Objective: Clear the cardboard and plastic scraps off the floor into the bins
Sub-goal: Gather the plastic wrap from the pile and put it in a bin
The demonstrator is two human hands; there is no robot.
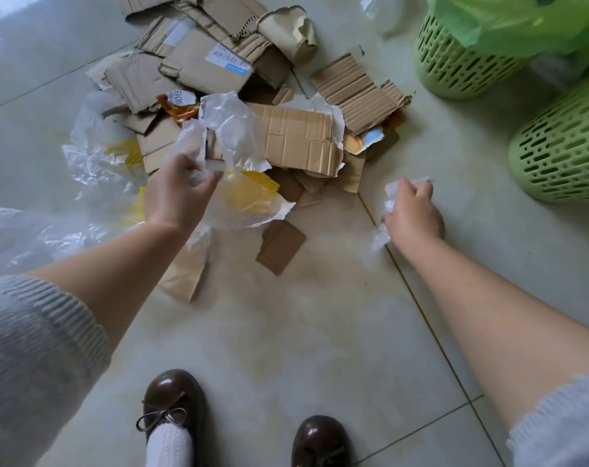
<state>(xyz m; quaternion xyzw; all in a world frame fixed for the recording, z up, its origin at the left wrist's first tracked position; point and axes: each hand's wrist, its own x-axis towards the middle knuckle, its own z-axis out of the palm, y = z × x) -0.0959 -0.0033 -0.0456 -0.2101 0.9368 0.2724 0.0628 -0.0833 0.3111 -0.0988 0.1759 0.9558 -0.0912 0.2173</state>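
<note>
Two hands in the scrap pile, two bins at the edge

Two bare hands over a pale tiled floor [286, 332], catalogued from the head view; left hand [178, 190], at centre-left, fingers curled round a crumpled white-and-yellow plastic wrapper [242, 193], which hangs from the grip over the near edge of the pile; right hand [412, 214], at 3 o'clock from the left hand and well apart from it, fist closed on a small crumpled white plastic scrap [385, 210], ends of the scrap showing above and below the fingers.

Heap of torn brown corrugated cardboard pieces [300, 136] at 12 o'clock from the left hand; one piece bears a white barcode label [230, 59]; small brown cardboard offcut [281, 246] lying alone on the tiles, between the two forearms; clear crinkled plastic sheeting [94, 156] at 9 o'clock from the pile, spread flat on the floor.

Green perforated plastic bin lined with a green bag [455, 59] at 1 o'clock from the pile; second green perforated plastic bin [562, 146] at 3 o'clock, just beside the first; whether they touch cannot be told.

Pair of glossy brown shoes [175, 399] at 6 o'clock, toes toward the pile; grey knitted sleeves [33, 348] pushed up both forearms.
</note>
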